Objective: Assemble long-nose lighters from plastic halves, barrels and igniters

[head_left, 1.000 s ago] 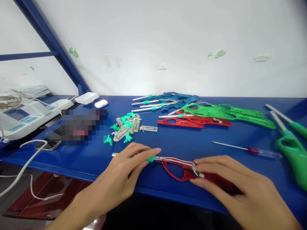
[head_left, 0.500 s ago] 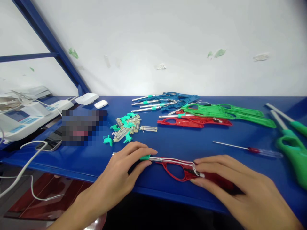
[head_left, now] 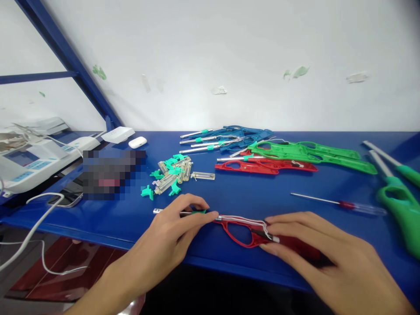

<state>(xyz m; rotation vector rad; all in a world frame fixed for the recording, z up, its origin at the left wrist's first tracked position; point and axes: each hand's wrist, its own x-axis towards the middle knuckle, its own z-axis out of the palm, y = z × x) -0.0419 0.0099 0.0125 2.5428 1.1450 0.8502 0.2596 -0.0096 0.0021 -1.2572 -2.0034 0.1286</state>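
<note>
A red lighter casing [head_left: 234, 238] lies near the table's front edge, with white wires [head_left: 244, 218] running along its top side. My left hand [head_left: 177, 227] is closed around its front end, index fingertip on the metal tube [head_left: 158, 211], whose tip sticks out to the left. Part of a teal piece [head_left: 201, 211] shows between those fingers. On the right, my right hand [head_left: 315, 245] pinches the handle part of the casing by the wire ends and a small black and white piece. The palm hides some of the handle.
Clear fuel tanks [head_left: 167, 183] and teal triggers [head_left: 147, 192] lie in a pile. Behind are blue casings [head_left: 246, 139], green casings [head_left: 288, 152] and red casings [head_left: 265, 166]. A screwdriver [head_left: 361, 208] and green lighters [head_left: 398, 205] lie right; a phone [head_left: 67, 194] and white device [head_left: 49, 162] left.
My left index finger has shifted right along the tube, onto the front of the red casing, uncovering more of the metal tube. My right hand has stayed nearly still.
</note>
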